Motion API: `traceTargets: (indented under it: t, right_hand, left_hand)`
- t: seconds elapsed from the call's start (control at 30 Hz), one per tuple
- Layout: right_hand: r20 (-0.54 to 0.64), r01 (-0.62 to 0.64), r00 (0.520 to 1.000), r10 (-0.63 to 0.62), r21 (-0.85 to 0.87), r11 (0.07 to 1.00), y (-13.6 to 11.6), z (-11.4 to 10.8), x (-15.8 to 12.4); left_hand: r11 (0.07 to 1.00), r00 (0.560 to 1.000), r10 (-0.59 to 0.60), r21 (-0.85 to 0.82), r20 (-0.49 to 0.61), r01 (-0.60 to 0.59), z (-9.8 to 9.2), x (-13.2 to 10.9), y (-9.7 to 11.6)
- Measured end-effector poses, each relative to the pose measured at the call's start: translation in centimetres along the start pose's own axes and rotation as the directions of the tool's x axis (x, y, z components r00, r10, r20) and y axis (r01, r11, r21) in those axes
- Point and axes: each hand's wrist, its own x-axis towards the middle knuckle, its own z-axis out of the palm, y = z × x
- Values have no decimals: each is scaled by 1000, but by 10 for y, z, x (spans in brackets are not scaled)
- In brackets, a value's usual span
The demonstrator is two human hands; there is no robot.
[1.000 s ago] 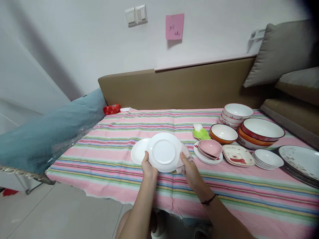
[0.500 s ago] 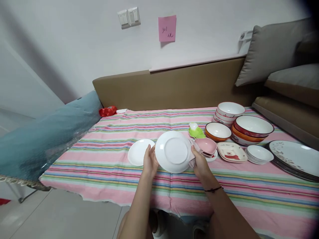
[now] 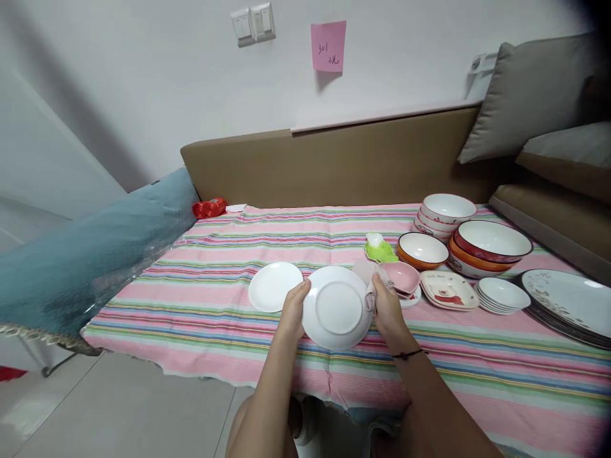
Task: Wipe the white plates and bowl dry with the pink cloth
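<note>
A slip of the white plate [image 3: 337, 308] seems the main risk: only its edge is held by the left hand [image 3: 293, 308], and at the opposite edge smooth glaze is met by soft fabric, so grip could be lost there if the plate were turned. If it were dropped or swung wide, the second white plate [image 3: 275, 287] on the striped cover [image 3: 191, 296] could be struck, or the pink bowl [image 3: 401, 277] just past the right hand [image 3: 387, 310] could be knocked.

The plate is held between the two hands, above the near part of the cover, with its ringed underside turned up toward the camera. Its left rim is pinched by the left hand, thumb on top. The right hand is closed on a bunched pale cloth [image 3: 371, 298] at the right rim; whether the rim itself is also gripped cannot be told.
</note>
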Motion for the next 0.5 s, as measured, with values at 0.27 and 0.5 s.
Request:
traceTargets:
  t: [0.27, 0.5]
  right_hand:
    - [236, 266, 948, -212, -229, 936, 6, 22, -22]
    - [705, 761, 568, -426, -252, 597, 20, 47, -34]
  left_hand:
    - [960, 967, 225, 197, -121, -199, -6, 12, -11]
    - [897, 951, 309, 332, 4, -292, 1, 6, -14]
